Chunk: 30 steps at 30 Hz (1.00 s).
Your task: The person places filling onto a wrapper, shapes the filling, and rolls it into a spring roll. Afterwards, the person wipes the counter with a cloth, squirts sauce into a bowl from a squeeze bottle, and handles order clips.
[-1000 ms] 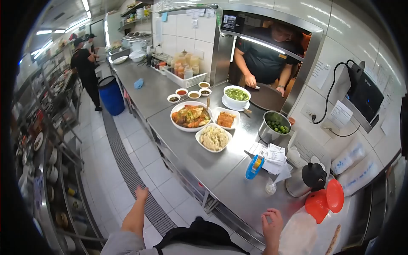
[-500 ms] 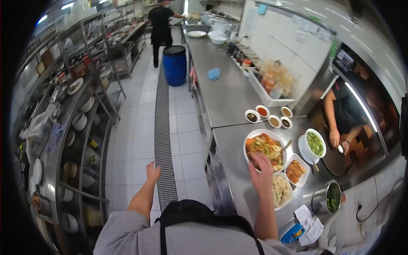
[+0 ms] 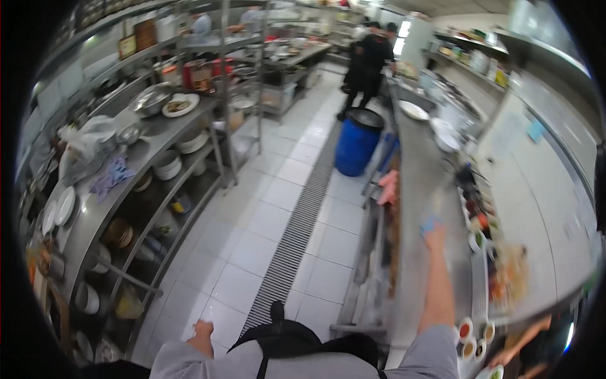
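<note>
My right hand (image 3: 433, 234) reaches far forward over the steel counter (image 3: 413, 170), with its fingers closed on a crumpled light-blue cloth (image 3: 430, 224). The cloth lies against the countertop, partly covered by the hand. Down at my left side, over the tiled floor, hangs my left hand (image 3: 202, 328). It holds nothing that I can see, and its fingers are loosely apart and slightly blurred.
A blue barrel (image 3: 358, 142) stands in the aisle beside the floor drain (image 3: 290, 259). Farther back is a person in black (image 3: 372, 54). Sauce cups (image 3: 467, 347) and a bottle rack (image 3: 480, 284) line the right. Steel shelving (image 3: 126, 196) with dishes runs along the left.
My right hand has left the plates of food, moved forward along the counter and taken hold of the blue cloth. The view has swung left; most food dishes are out of sight.
</note>
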### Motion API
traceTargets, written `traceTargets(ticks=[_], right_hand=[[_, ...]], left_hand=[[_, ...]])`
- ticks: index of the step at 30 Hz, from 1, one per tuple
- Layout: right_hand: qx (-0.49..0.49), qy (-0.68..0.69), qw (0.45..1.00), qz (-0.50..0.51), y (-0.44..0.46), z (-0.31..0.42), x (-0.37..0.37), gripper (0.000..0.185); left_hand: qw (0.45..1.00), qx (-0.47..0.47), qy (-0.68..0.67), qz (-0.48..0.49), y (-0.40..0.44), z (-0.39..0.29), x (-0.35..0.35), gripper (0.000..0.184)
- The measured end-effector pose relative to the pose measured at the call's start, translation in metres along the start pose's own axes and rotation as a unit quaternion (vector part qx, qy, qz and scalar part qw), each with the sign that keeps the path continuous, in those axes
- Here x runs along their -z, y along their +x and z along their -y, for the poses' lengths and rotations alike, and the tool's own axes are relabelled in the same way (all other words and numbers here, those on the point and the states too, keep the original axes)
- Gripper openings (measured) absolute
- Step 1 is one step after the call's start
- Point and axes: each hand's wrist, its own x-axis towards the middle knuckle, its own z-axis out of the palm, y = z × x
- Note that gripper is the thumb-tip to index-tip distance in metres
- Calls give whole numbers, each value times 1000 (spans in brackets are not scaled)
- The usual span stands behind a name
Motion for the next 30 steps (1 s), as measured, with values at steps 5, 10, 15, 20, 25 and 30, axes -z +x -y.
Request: traceTargets(ticks=[5,10,15,20,25,30], right_hand=[[-160,-74,977,121,54,-80,-68,52],[-140,-154,977,-43,61,-64,-87,32],[-153,58,984,69,130,89,-107,29],[-90,475,854,192,244,306,-208,24],[228,245,940,60,347,455,-269,43],[360,233,889,160,469,492,-336,27]], left_hand=[[965,-149,-147,-158,96,-154,78,48],[892,-331,-276,-136,104,-378,168,40],[765,-458,-384,241,111,-607,160,46],[671,-165,-546,474,85,-777,223,60],[640,-298,-653,274,165,-874,286,32],[678,-262,-650,222,256,-950,318,31]])
